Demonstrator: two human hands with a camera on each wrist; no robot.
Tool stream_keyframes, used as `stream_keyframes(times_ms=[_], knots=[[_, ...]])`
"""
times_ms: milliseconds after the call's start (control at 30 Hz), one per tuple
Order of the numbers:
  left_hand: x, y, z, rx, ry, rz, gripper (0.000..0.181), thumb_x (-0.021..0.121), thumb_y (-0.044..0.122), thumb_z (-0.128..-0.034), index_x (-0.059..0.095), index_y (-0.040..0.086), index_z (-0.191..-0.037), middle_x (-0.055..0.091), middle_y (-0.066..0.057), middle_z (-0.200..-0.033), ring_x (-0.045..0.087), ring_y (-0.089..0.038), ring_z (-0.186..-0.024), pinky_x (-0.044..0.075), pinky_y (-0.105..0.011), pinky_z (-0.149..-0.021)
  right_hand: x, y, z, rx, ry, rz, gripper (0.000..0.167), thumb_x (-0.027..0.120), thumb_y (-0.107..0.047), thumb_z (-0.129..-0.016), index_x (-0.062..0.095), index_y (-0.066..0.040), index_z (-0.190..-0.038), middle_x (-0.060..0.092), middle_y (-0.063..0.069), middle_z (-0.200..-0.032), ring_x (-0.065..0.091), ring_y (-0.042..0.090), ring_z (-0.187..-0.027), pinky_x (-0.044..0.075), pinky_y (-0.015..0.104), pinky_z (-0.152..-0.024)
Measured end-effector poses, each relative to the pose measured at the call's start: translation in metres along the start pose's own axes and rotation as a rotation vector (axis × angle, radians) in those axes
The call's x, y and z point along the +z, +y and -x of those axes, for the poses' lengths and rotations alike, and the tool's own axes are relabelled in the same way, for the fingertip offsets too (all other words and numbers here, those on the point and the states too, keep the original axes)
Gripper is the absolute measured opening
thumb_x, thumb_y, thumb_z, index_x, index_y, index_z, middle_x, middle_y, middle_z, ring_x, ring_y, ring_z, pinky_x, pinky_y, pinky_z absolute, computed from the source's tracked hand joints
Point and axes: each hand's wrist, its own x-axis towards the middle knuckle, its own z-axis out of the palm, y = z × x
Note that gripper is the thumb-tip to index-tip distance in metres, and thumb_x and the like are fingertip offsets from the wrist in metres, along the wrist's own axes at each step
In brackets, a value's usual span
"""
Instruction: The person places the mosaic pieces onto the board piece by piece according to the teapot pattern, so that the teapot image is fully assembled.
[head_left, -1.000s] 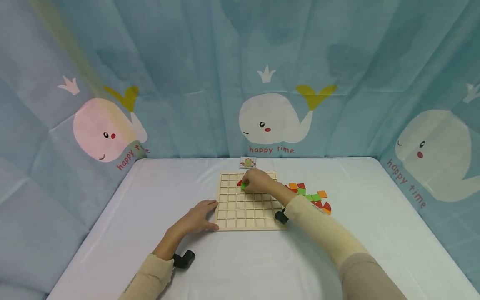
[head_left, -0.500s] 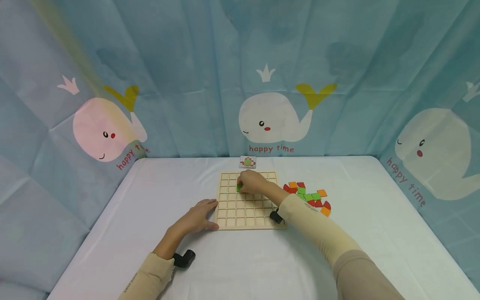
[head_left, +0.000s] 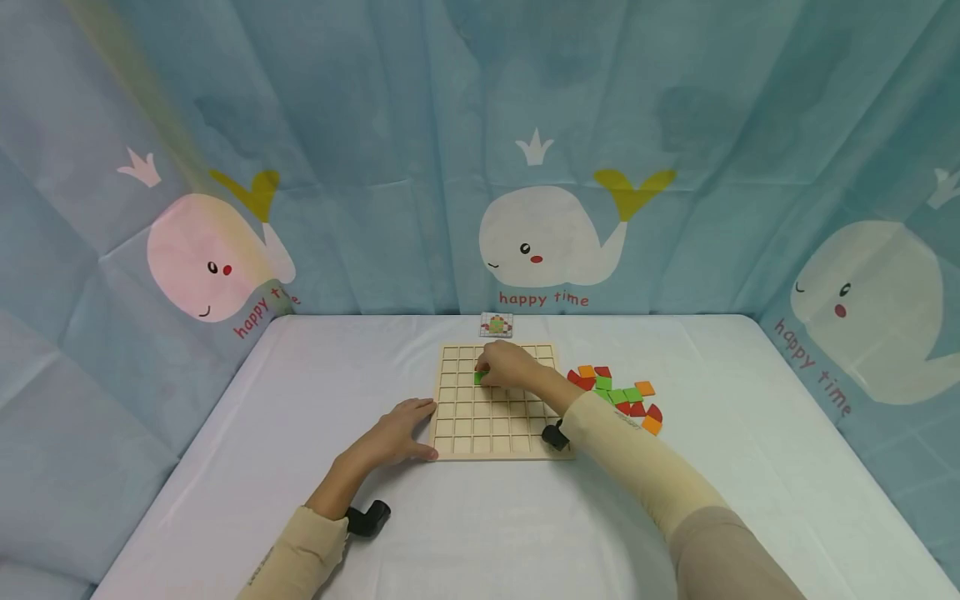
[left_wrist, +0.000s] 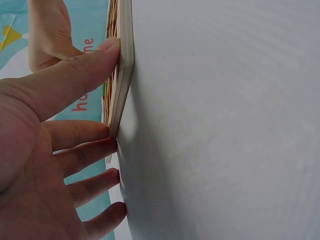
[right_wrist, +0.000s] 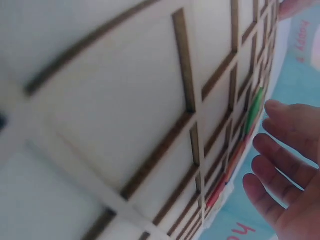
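A pale wooden grid board [head_left: 472, 410] lies on the white table. My left hand [head_left: 393, 433] rests at its left side with fingers spread. In the left wrist view, the thumb [left_wrist: 100, 57] touches the board's edge and the index fingertip is at its corner. Over the upper cells is my right hand [head_left: 510, 364], fingertips down near a green tile [head_left: 479, 378]. In the right wrist view, the green tile [right_wrist: 255, 107] sits in the grid, with red and orange pieces [right_wrist: 235, 159] beside it. The fingers [right_wrist: 270, 172] extend toward these pieces; no grip on any shows.
Loose green, red and orange tiles [head_left: 617, 395] lie in a cluster right of the board. A small pattern card [head_left: 497, 325] is behind it, near the table's back edge. A blue whale-print curtain [head_left: 420, 150] hangs around the table [head_left: 187, 517].
My right hand moved slightly left over the board, and the green tile shifted slightly left with it. It has hardly moved over the last half second. The left hand stays in place.
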Motion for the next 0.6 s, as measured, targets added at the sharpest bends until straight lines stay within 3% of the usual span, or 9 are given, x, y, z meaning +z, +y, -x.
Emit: stream_keyframes(times_ms=[167,333,600], knots=[[0.000,-0.001,0.000,0.009,0.003,-0.002,0.084,0.084,0.025,-0.0744,0.044,0.000,-0.145,0.040,-0.017,-0.153,0.030,-0.039,-0.145,0.029,-0.059,-0.114,-0.008,0.003,0.012,-0.019,0.046,-0.028,0.019,0.069,-0.013,-0.088,0.075,-0.005,-0.103,0.069,0.008,-0.097,0.064,0.021,-0.091,0.054,0.035,-0.082],[0.001,-0.002,0.000,0.007,0.008,0.005,0.085,0.083,0.025,-0.0749,0.043,0.000,-0.145,0.040,-0.016,-0.153,0.029,-0.039,-0.145,0.029,-0.058,-0.115,-0.020,0.010,0.030,-0.010,0.085,-0.049,0.022,0.070,-0.014,-0.088,0.074,-0.002,-0.106,0.069,0.010,-0.103,0.063,0.025,-0.097,0.055,0.036,-0.085],[0.002,-0.002,0.000,0.002,0.009,0.019,0.085,0.083,0.025,-0.0749,0.043,0.001,-0.145,0.039,-0.016,-0.154,0.028,-0.039,-0.146,0.028,-0.060,-0.115,-0.033,0.037,0.061,0.047,0.095,-0.040,0.023,0.070,-0.016,-0.089,0.074,-0.003,-0.106,0.069,0.010,-0.102,0.063,0.027,-0.098,0.054,0.040,-0.088]])
